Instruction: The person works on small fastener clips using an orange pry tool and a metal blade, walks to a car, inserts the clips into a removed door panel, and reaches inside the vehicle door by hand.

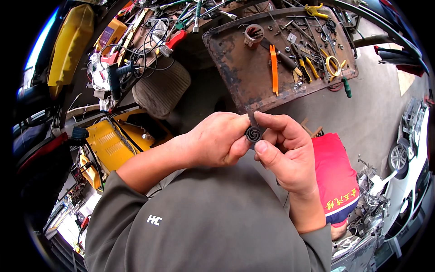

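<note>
In front of my chest, both hands are closed on a small dark coiled strip (253, 133). Its round part shows a spiral on the face, and a flat, narrow end sticks up from it. My left hand (213, 139) grips it from the left, fingers curled and thumb beside the coil. From the other side, my right hand (290, 152) pinches the coil, with the thumb at its lower edge and the index finger by the upright end. What the strip is made of, I cannot tell.
Beyond my hands stands a rusty metal tray table (226, 61), bearing an orange pry tool (274, 70), a can (253, 35), a yellow ring (334, 66) and several hand tools. A person in a red shirt (333, 165) bends at the right, near a white car (414, 167).
</note>
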Available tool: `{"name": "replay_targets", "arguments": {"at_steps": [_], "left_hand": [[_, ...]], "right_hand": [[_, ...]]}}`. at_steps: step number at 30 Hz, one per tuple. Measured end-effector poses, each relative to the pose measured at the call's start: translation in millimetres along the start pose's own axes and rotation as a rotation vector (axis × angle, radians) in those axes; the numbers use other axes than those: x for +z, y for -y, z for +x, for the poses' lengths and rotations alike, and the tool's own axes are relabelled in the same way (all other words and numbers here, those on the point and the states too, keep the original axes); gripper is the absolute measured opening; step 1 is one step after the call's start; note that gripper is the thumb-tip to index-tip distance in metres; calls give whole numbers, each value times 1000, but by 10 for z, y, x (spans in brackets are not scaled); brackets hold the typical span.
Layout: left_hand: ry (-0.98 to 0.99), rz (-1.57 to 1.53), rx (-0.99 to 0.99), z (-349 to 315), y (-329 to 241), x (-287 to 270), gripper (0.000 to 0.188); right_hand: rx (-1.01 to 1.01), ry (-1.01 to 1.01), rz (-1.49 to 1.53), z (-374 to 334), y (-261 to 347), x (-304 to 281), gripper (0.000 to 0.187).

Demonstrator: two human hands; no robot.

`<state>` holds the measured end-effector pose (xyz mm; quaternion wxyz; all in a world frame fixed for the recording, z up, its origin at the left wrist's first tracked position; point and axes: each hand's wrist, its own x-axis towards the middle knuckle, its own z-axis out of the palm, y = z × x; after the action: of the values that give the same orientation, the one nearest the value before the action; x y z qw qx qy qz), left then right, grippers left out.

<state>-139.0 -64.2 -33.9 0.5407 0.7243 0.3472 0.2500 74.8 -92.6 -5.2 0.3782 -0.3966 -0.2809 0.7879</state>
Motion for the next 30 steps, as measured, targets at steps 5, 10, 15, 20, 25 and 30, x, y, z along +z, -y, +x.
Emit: {"name": "replay_targets", "arguments": {"at_steps": [5,10,15,20,25,30], "left_hand": [[27,32,-18,-31,14,-29,11],[48,21,-37,-70,59,-6,12],[4,37,-17,-98,69,1,13],[16,86,28,-29,59,-6,19],[-90,-306,-158,-18,19,20,28],[-91,-575,-286,-86,123,49,38]], "right_hand": [[-4,16,-13,14,-16,6,43],[-3,8,-43,20,-16,28,45],[-17,-10,-53,43,-53,84,46],[5,43,-130,78,-43,35,47],[-157,-143,13,139,-117,216,50],[-179,-150,109,176,-234,47,47]]}}
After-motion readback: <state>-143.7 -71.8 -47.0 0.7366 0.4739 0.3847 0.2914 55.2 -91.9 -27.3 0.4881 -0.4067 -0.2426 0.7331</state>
